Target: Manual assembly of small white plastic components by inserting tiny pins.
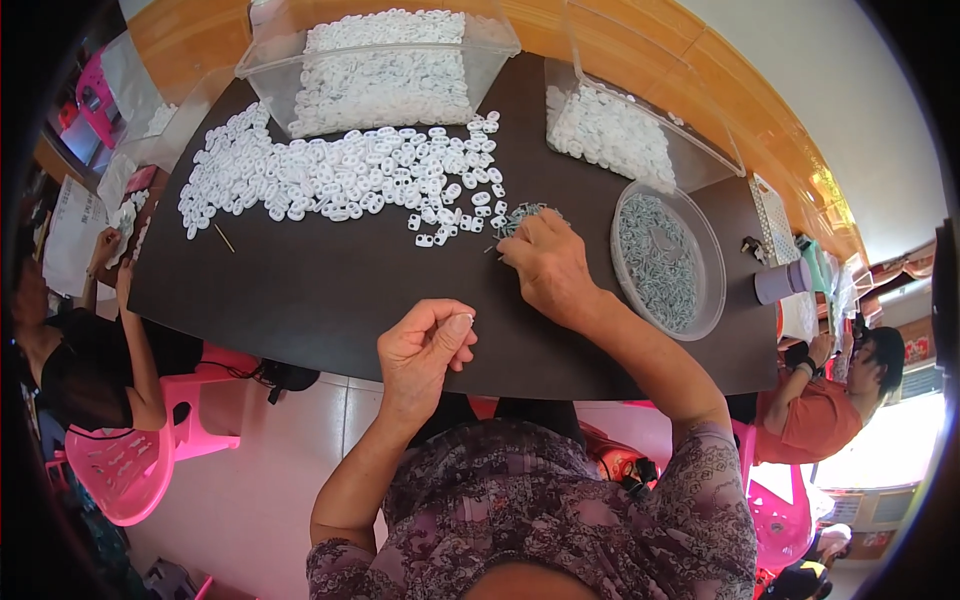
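My left hand [425, 350] is raised near the table's front edge, its thumb pressed against curled fingers. A bit of a small white plastic piece [472, 317] shows at the thumb tip; most of it is hidden. Farther forward and to the right, my right hand [548, 268] reaches down with bent fingers drawn together at a small heap of grey screws [524, 213]. What those fingertips hold, if anything, is hidden. Left of this heap, a wide spread of white oval plastic pieces with holes [340, 175] lies on the dark table [330, 270].
A clear bin [280, 75] full of white pieces stands at the back, another clear bin [700, 165] at back right. Right of my forearm sits a round tub [718, 270] of grey screws. A purple cup [783, 282] stands at the right. Other people sit at both sides.
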Motion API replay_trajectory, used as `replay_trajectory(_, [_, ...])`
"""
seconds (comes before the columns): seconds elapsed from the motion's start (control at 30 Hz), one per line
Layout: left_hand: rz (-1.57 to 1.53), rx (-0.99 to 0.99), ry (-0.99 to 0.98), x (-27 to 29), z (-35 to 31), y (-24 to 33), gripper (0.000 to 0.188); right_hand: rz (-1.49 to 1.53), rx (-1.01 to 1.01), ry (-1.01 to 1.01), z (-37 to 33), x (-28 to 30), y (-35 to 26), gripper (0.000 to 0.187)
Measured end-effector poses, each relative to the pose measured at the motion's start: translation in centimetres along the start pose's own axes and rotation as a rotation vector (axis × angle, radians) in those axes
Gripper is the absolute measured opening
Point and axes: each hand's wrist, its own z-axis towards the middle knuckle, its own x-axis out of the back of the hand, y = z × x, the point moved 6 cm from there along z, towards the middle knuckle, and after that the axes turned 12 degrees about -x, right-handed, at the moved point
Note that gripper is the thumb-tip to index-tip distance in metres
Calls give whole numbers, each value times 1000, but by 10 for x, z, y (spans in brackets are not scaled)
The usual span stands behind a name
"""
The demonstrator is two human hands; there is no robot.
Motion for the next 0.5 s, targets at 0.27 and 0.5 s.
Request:
replay_trajectory(0.27, [-12,-18,12,1,-1,1,16,66,-14,11,-1,-2,2,11])
replay_trajectory(0.5, [-29,-28,35,2,1,2,16,22,84,-2,4,6,-16,15])
